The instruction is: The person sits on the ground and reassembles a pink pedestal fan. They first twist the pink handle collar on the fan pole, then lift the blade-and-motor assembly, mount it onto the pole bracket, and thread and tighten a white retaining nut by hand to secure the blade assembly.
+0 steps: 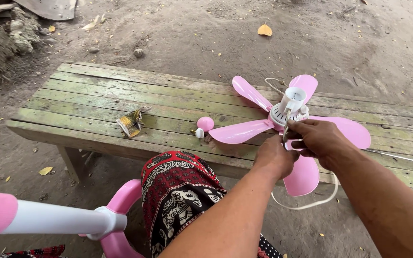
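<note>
Planks of weathered, green-stained wood make up the long slatted bench on which a small pink plastic ceiling fan with five thin blades and a white motor housing lies, toward the bench's right end and partly overhanging its near edge. Judging by its size and thin plastic, the fan should be light, with blades that flex and could crack if levered; the stiff white hub in the middle looks the safest place to grip, not the blade tips. A white cord loops limply below the bench edge from the fan and would likely drag or snag if the fan is lifted. The left hand is curled closed at the near side of the hub, over the root of a blade, though what its fingers pinch is hidden. The right hand is partly closed, its fingers bent around a small dark part just beside the hub; I cannot tell what that part is. Left of the fan, apart from it, sit a round pink plastic cap and, touching or just beside it, a tiny white plastic piece, both likely to roll away easily.
</note>
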